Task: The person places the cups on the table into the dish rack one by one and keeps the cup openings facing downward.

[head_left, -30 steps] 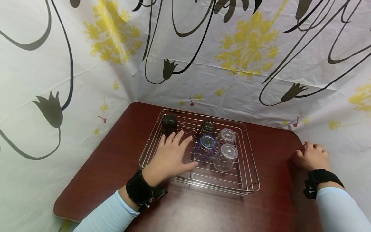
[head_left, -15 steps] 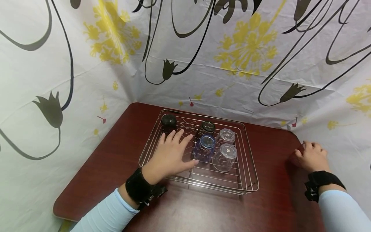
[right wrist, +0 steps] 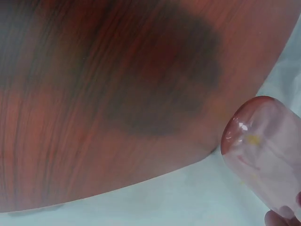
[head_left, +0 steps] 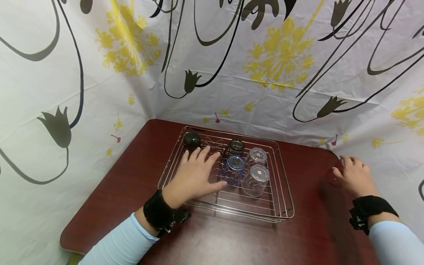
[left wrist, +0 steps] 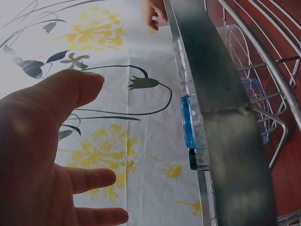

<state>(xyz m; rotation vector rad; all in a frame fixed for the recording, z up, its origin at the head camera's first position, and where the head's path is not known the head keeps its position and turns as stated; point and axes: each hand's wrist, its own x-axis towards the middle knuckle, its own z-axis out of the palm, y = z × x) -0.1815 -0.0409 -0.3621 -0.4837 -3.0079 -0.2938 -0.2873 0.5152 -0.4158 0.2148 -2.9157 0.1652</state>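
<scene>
In the head view my left hand has its fingers spread and hovers over the left part of a wire dish rack, holding nothing. Upside-down tumblers stand in the rack: a black one beyond my left fingertips, and to the right a dark one, a blue one and two clear ones, a back one and a front one. My right hand grips a clear glass by the table's right edge; only its fingertips show in the right wrist view.
The rack stands on a dark red wooden table. A white curtain with yellow and grey flowers hangs right behind the table and along both sides. A thick metal bar of the rack runs beside my left hand.
My right hand has moved slightly left and up in the head view, the clear glass with it. The view has shifted a little; my left hand stays over the rack.
</scene>
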